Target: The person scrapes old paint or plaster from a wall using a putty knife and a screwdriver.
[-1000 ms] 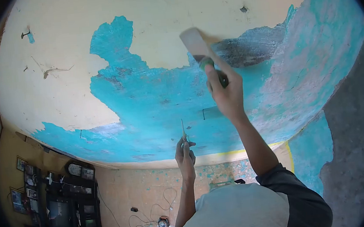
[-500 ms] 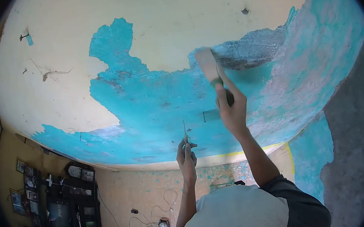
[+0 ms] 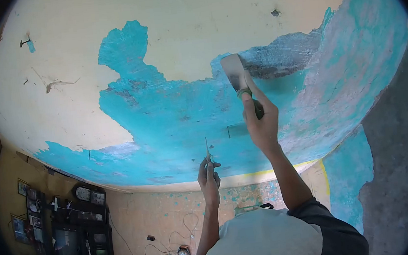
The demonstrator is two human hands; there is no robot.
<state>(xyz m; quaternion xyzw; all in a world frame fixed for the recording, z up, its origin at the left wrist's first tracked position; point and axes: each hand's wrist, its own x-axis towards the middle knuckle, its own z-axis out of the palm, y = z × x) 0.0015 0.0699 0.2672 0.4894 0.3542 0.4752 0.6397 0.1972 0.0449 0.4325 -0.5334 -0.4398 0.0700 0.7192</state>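
Observation:
My right hand [image 3: 264, 124] is wrapped round the green handle of a putty knife [image 3: 233, 69], its thumb lying up along the handle. The broad flat blade points up and left, its tip overlapping the ragged edge where cream paint [image 3: 180, 36] meets the turquoise layer [image 3: 174, 125] of the wall. A dark grey bare patch [image 3: 280, 56] lies just right of the blade. Lower and to the left, my left hand [image 3: 209, 178] is closed on a second tool with a thin blade [image 3: 207, 149] seen edge-on, pointing up; its exact kind does not show.
Bent nails [image 3: 229, 131] stick out of the wall between and left of my hands. Paint flakes [image 3: 230, 194] litter the floor below. A dark cabinet [image 3: 79, 238] with a television stands at lower left. Cables and a small round device [image 3: 183, 251] lie on the floor.
The putty knife has shifted very slightly right and down along the paint edge with my right hand. My left hand holds almost the same place.

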